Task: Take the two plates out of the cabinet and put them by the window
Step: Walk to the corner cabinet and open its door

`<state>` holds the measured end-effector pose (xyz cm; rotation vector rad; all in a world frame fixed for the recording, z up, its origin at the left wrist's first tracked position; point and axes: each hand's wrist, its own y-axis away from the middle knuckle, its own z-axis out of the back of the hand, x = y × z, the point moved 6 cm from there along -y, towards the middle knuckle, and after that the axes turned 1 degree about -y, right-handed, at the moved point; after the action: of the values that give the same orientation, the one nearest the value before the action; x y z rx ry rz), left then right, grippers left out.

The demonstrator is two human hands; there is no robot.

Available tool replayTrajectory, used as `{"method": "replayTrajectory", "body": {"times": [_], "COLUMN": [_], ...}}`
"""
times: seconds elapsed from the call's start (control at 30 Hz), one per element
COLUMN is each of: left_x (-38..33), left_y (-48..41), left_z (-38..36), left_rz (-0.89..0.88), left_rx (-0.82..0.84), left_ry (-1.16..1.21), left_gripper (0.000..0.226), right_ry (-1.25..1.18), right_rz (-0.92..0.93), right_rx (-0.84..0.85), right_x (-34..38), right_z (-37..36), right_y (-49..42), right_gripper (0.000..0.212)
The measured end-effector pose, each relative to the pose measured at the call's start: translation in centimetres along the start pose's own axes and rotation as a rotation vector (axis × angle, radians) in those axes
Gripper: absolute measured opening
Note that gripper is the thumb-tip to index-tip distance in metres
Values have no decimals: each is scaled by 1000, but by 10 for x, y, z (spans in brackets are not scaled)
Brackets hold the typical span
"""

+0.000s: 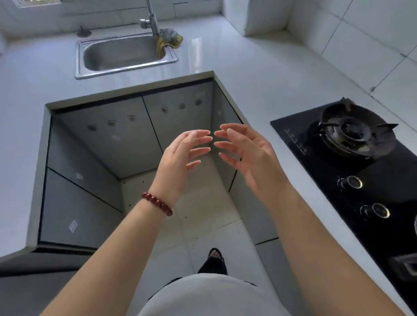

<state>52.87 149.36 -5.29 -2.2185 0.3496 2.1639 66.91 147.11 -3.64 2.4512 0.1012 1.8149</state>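
My left hand (180,155) and my right hand (250,153) are raised in front of me, palms facing each other, fingers spread and fingertips almost touching. Both are empty. A red bead bracelet sits on my left wrist. Below them are the grey cabinet doors (108,135) under the counter, all closed. No plates are in view. A sliver of the window (36,2) shows at the top left, above the counter.
A steel sink (126,55) with a tap and a yellow-grey cloth (169,39) lies in the white counter (248,67). A black gas hob (352,148) sits on the right counter. The tiled floor and my foot are below.
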Motion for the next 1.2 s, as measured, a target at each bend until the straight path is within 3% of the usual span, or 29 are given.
{"method": "replayTrajectory", "body": {"times": [0.5, 0.93, 1.2], "left_x": [-14, -40, -46], "left_y": [-143, -307, -366], "left_z": [32, 96, 71], "left_rz": [4, 55, 63], "left_rx": [23, 275, 446], "left_ry": [-7, -88, -142], "left_gripper": [35, 29, 29], "right_ry": [-16, -76, -132], "right_rz": [-36, 11, 41], "right_rx": [-60, -281, -470], "right_x": [-4, -8, -4], "right_z": [-5, -50, -21], "right_y": [-143, -283, -319], "right_gripper": [10, 12, 14]}}
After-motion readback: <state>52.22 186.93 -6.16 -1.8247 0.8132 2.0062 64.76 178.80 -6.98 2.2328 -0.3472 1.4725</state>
